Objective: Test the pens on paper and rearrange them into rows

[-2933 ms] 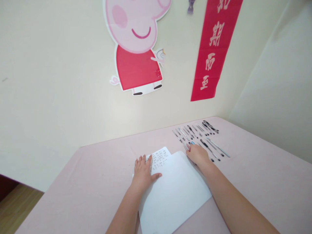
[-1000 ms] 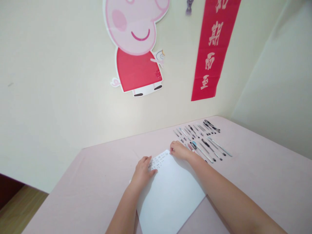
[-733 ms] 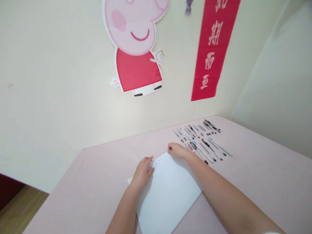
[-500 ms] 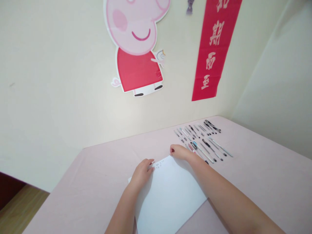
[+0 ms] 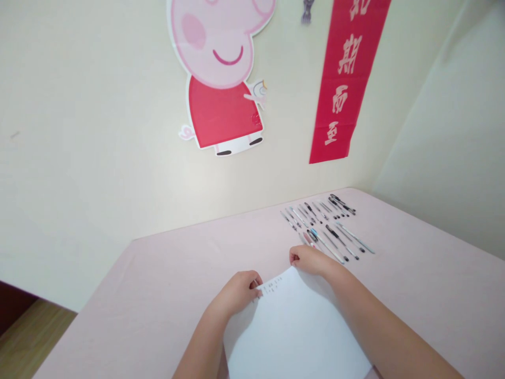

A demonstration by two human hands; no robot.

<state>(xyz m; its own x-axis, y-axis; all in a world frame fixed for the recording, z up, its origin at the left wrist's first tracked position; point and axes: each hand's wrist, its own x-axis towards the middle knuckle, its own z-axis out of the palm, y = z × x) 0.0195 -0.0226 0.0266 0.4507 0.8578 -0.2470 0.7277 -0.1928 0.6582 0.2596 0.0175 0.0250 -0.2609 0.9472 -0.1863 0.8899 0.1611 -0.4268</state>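
"Pink covers the bench [image 5: 189, 268]. What lies on it?"

"White paper [image 5: 300, 326], on the near side, running out of view at the bottom."

"How far along?"

"Handling it looks unfinished: it's in hand, not yet let go."

"And the grip?"

"Closed at two places on the far edge. The left hand [image 5: 239, 292] has its thumb on top, fingers curled past the edge; the right hand [image 5: 310, 260] pinches the corner."

"Anything smaller?"

"Pens [image 5: 342, 242] beyond the right hand, apparently already laid out in two rough rows. Smallest is faint writing [image 5: 271, 285] between the hands."
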